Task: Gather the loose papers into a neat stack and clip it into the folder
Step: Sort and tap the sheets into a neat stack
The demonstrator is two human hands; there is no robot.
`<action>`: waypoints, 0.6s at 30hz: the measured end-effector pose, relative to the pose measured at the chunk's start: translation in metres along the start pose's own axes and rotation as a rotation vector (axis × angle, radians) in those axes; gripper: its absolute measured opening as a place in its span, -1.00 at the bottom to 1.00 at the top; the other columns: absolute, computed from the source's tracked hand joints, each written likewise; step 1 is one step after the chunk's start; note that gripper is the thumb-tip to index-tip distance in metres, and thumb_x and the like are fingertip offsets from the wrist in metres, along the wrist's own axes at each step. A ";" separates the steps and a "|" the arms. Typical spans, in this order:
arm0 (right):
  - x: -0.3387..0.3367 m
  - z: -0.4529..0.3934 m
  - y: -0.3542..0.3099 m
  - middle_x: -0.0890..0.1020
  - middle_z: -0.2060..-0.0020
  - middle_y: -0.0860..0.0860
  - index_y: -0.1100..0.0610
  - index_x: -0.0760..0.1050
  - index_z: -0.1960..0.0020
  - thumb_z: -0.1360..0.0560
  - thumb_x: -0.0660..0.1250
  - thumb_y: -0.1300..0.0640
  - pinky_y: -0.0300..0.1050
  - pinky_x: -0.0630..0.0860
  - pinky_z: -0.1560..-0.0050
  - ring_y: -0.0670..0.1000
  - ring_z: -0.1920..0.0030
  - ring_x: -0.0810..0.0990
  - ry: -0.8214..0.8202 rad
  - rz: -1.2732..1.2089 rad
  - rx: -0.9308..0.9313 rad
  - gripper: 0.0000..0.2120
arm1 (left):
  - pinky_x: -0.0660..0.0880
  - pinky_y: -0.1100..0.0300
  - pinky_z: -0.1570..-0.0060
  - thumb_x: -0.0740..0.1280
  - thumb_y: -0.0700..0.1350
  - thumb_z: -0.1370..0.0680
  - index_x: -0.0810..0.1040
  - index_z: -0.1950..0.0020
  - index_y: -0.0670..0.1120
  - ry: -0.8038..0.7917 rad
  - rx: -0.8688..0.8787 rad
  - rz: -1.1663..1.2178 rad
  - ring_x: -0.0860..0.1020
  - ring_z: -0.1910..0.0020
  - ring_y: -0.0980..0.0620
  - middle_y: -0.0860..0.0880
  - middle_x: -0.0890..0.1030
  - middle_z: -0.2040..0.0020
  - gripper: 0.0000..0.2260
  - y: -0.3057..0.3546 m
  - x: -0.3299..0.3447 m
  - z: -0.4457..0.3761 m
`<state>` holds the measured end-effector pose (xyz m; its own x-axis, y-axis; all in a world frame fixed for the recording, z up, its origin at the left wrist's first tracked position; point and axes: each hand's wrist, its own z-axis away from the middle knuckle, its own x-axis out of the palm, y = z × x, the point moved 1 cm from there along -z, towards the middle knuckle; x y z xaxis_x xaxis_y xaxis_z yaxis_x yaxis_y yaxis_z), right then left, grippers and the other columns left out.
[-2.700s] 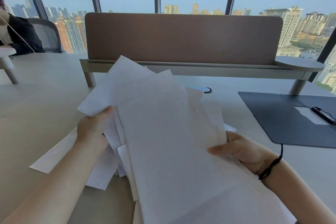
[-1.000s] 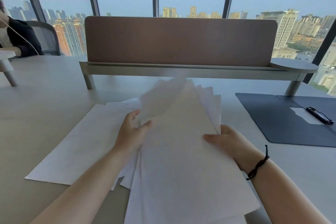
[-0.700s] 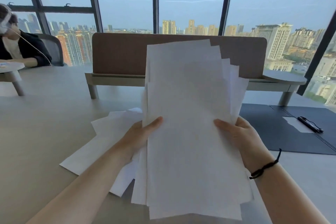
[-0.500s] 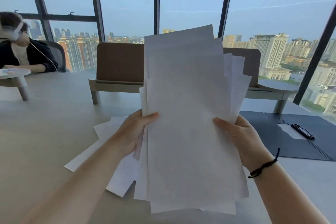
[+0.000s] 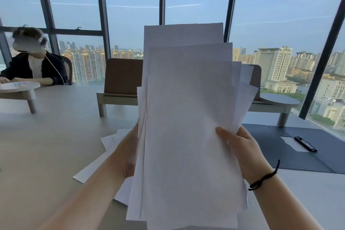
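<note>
Papers (image 5: 188,117) now raised upright off the table (image 5: 46,145), edges uneven; right hand (image 5: 240,147) pinches the right edge, left hand (image 5: 128,153) holds the left, fingers hidden; folder (image 5: 276,147) open, right; squaring pending; some sheets (image 5: 110,142) remain down.

No writing, label, brand, number or sign can be read anywhere. The sheets of the paper stack (image 5: 188,117) show blank white faces toward the camera. The white patch on the open dark folder (image 5: 276,147) carries no legible marks, and the distant buildings beyond the windows are too small and blurred to show any lettering.
</note>
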<state>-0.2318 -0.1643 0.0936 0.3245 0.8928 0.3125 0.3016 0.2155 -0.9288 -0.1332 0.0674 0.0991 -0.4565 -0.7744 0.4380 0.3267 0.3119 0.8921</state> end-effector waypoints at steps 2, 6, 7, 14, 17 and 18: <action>-0.004 0.000 0.006 0.76 0.12 0.13 0.18 0.66 -0.05 -0.53 0.35 0.30 0.01 0.69 0.16 0.10 0.22 0.73 0.015 -0.013 0.039 -0.85 | 0.53 0.22 0.62 0.46 -0.06 -0.49 0.73 0.41 -0.17 0.044 -0.018 -0.016 0.64 0.54 -0.05 -0.15 0.67 0.44 -0.70 -0.004 -0.010 -0.002; -0.015 -0.003 0.018 0.76 0.12 0.15 0.20 0.64 -0.08 -0.52 0.38 0.29 0.01 0.70 0.18 0.11 0.24 0.73 0.054 -0.007 0.088 -0.84 | 0.42 0.33 0.69 0.17 -0.29 -0.64 0.53 0.02 -0.28 0.336 0.006 0.298 0.58 0.57 -0.03 -0.21 0.60 0.48 -0.84 -0.004 -0.045 -0.023; -0.017 -0.003 0.020 0.76 0.11 0.16 0.20 0.65 -0.08 -0.52 0.38 0.30 0.03 0.70 0.17 0.12 0.23 0.73 0.056 -0.002 0.098 -0.84 | 0.46 0.31 0.67 0.19 -0.30 -0.65 0.50 -0.02 -0.29 0.394 0.012 0.440 0.63 0.53 -0.05 -0.24 0.62 0.47 -0.89 0.001 -0.050 -0.031; -0.031 -0.013 0.048 0.76 0.08 0.19 0.21 0.62 -0.15 -0.52 0.40 0.29 0.23 0.61 -0.08 0.25 0.11 0.71 0.147 0.175 0.236 -0.79 | 0.67 0.10 0.15 0.33 -0.29 -0.59 0.43 -0.44 -0.16 0.410 0.364 0.527 0.64 -0.09 -0.17 -0.28 0.53 -0.32 -0.59 0.039 -0.077 -0.055; -0.032 -0.016 0.064 0.76 0.26 0.11 0.20 0.62 -0.08 -0.53 0.38 0.33 0.06 0.65 0.12 0.15 0.32 0.69 0.187 0.206 0.308 -0.85 | 0.61 0.02 -0.15 0.44 -0.30 -0.47 0.48 -0.42 -0.15 0.183 0.485 0.149 0.62 -0.23 -0.16 -0.16 0.57 -0.36 -0.49 0.038 -0.053 -0.039; -0.030 -0.017 0.068 0.75 0.29 0.12 0.21 0.61 -0.07 -0.53 0.37 0.35 0.02 0.65 0.18 0.14 0.35 0.69 0.190 0.196 0.336 -0.85 | 0.60 0.00 -0.14 0.44 -0.37 -0.41 0.51 -0.39 -0.13 0.107 0.480 0.023 0.63 -0.20 -0.14 -0.09 0.59 -0.34 -0.46 0.035 -0.044 -0.033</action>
<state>-0.2061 -0.1833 0.0240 0.5156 0.8475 0.1260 -0.0806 0.1943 -0.9776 -0.0740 0.0940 0.1071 -0.3579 -0.8087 0.4668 -0.0937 0.5284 0.8438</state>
